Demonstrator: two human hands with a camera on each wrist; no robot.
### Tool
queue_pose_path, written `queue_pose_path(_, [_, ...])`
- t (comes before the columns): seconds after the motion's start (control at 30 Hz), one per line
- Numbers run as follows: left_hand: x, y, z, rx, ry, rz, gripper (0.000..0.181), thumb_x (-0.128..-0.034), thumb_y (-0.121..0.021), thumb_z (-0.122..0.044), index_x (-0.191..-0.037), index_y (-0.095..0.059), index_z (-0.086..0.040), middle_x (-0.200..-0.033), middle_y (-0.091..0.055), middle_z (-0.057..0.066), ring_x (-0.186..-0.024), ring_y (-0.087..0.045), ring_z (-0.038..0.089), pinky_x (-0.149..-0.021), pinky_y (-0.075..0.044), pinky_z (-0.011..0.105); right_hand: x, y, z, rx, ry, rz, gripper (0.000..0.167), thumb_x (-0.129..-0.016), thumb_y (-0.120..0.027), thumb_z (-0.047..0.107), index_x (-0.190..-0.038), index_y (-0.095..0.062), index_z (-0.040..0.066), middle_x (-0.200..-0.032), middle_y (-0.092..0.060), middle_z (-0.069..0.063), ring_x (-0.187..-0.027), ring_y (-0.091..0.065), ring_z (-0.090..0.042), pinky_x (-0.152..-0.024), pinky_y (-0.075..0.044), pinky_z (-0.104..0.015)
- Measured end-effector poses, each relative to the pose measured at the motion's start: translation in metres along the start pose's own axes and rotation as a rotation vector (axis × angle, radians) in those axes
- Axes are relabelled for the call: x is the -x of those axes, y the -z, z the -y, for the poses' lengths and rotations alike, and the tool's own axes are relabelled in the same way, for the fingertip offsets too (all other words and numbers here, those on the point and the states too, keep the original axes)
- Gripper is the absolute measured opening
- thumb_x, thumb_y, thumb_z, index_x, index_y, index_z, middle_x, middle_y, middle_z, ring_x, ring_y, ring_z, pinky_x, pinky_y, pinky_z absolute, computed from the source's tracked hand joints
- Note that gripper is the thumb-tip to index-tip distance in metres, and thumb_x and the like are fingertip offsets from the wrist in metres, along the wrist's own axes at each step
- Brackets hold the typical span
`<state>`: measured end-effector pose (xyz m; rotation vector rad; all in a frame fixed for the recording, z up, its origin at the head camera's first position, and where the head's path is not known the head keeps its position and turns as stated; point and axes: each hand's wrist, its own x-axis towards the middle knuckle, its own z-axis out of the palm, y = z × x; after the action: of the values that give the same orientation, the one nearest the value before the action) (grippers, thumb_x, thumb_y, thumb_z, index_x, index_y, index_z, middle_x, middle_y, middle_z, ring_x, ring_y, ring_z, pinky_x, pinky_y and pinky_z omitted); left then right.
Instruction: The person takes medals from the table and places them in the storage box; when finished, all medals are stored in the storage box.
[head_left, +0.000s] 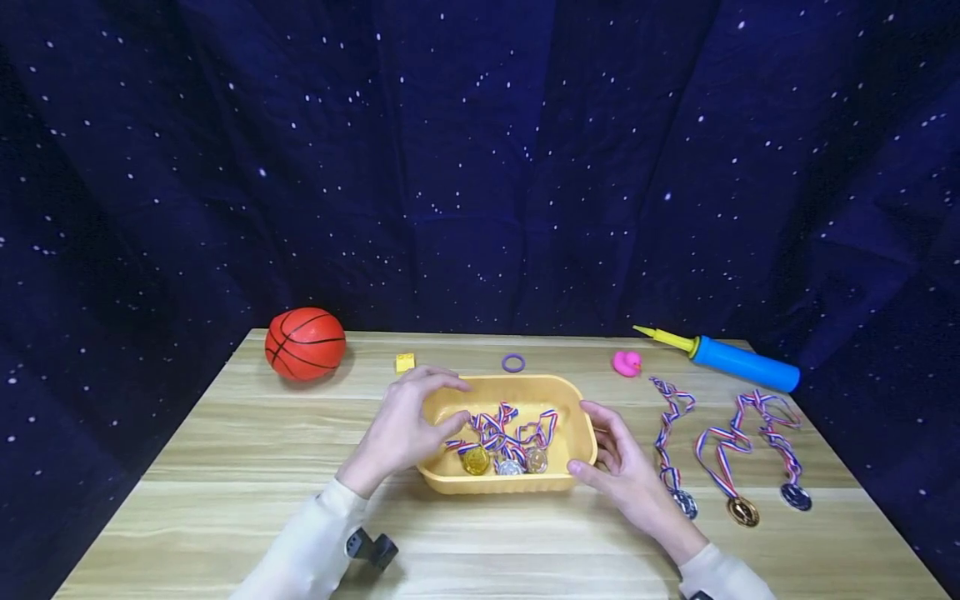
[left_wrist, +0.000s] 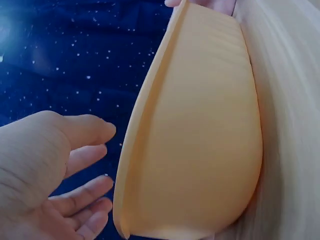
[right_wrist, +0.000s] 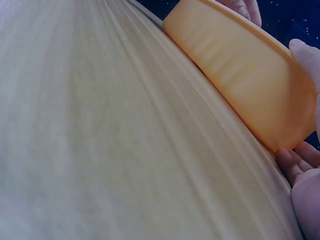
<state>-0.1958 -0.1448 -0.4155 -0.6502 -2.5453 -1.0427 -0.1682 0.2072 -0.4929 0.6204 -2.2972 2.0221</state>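
Note:
A yellow plastic basin [head_left: 510,483] stands on the table with a gold medal [head_left: 476,460], a silver medal [head_left: 511,467] and a dull bronze-toned medal [head_left: 536,460] inside. Their red, white and blue ribbons lie tangled in it. Over the basin's left end hovers my left hand [head_left: 408,423], thumb and fingers spread apart; in the left wrist view a gap separates this hand [left_wrist: 55,175] from the rim. My right hand [head_left: 626,462] holds the basin's right end, thumb at the rim. The right wrist view shows its fingers [right_wrist: 292,162] low against the outer wall.
Right of the basin lie three more ribboned medals: silver [head_left: 683,504], bronze [head_left: 742,511] and dark silver [head_left: 796,497]. Along the back are a red basketball [head_left: 305,343], yellow block [head_left: 405,362], purple ring [head_left: 513,362], pink duck [head_left: 627,363] and blue pump [head_left: 742,362].

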Motion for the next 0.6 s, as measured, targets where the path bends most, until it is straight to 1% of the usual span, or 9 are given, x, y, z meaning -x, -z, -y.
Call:
queue_pose_path(0.13, [0.004,0.001,0.007,0.020,0.041,-0.032,0.046,-0.0854,-0.095,-0.019,-0.129,-0.081,-0.016,-0.144,-0.071,0.012,-0.135,-0.065,0.036,-0.116,-0.049,0.063,0.000,0.000,0.001,-0.002,-0.005,0.000,0.086,-0.096,-0.083,-0.002,-0.169,-0.039,0.009,-0.166,-0.047,-0.024,-0.143,-0.059,-0.030,-0.117,-0.050,-0.024])
queue_pose_path(0.2, [0.007,0.000,0.010,0.053,0.066,-0.036,0.052,-0.0854,-0.096,-0.021,-0.134,-0.079,-0.018,-0.150,-0.067,0.014,-0.140,-0.062,0.039,-0.118,-0.047,0.066,0.000,0.001,0.002,-0.001,-0.005,-0.001,0.086,-0.096,-0.083,-0.002,-0.169,-0.038,0.009,-0.166,-0.046,-0.024,-0.143,-0.058,-0.031,-0.117,-0.050,-0.024])
queue_pose_path(0.27, [0.011,-0.002,0.014,0.116,0.099,-0.038,0.057,-0.0863,-0.096,-0.024,-0.139,-0.076,-0.020,-0.157,-0.061,0.013,-0.145,-0.057,0.039,-0.121,-0.044,0.067,-0.001,0.001,0.002,-0.001,-0.002,-0.002,0.087,-0.096,-0.083,-0.002,-0.169,-0.038,0.009,-0.166,-0.046,-0.025,-0.143,-0.058,-0.032,-0.117,-0.050,-0.024])
queue_pose_path(0.37, [0.015,-0.005,0.017,0.230,0.154,-0.052,0.062,-0.0879,-0.096,-0.027,-0.145,-0.072,-0.027,-0.165,-0.053,0.009,-0.154,-0.047,0.038,-0.127,-0.034,0.071,-0.002,0.002,0.002,-0.001,0.002,-0.003,0.087,-0.095,-0.084,-0.002,-0.168,-0.038,0.008,-0.166,-0.046,-0.025,-0.143,-0.058,-0.032,-0.117,-0.050,-0.024])
queue_pose_path(0.43, [0.018,-0.006,0.020,0.286,0.174,-0.065,0.063,-0.0889,-0.095,-0.028,-0.146,-0.070,-0.030,-0.168,-0.048,0.007,-0.158,-0.042,0.036,-0.127,-0.031,0.073,-0.001,0.001,0.001,0.002,0.003,-0.007,0.087,-0.095,-0.084,-0.002,-0.168,-0.039,0.008,-0.166,-0.046,-0.024,-0.143,-0.058,-0.032,-0.116,-0.050,-0.023])
queue_pose_path(0.5, [0.022,-0.007,0.023,0.317,0.169,-0.080,0.063,-0.0889,-0.095,-0.026,-0.147,-0.070,-0.030,-0.170,-0.047,0.007,-0.160,-0.040,0.037,-0.128,-0.028,0.075,-0.001,0.001,0.000,0.002,0.000,-0.007,0.087,-0.095,-0.084,-0.001,-0.168,-0.039,0.009,-0.167,-0.046,-0.024,-0.143,-0.058,-0.033,-0.117,-0.050,-0.023])
queue_pose_path(0.6, [0.031,-0.009,0.030,0.355,0.133,-0.084,0.065,-0.0886,-0.094,-0.020,-0.148,-0.069,-0.022,-0.168,-0.047,0.011,-0.157,-0.043,0.038,-0.128,-0.032,0.071,-0.001,0.001,0.000,0.006,-0.007,-0.005,0.087,-0.096,-0.084,0.000,-0.169,-0.039,0.010,-0.167,-0.046,-0.024,-0.144,-0.058,-0.035,-0.116,-0.050,-0.023])
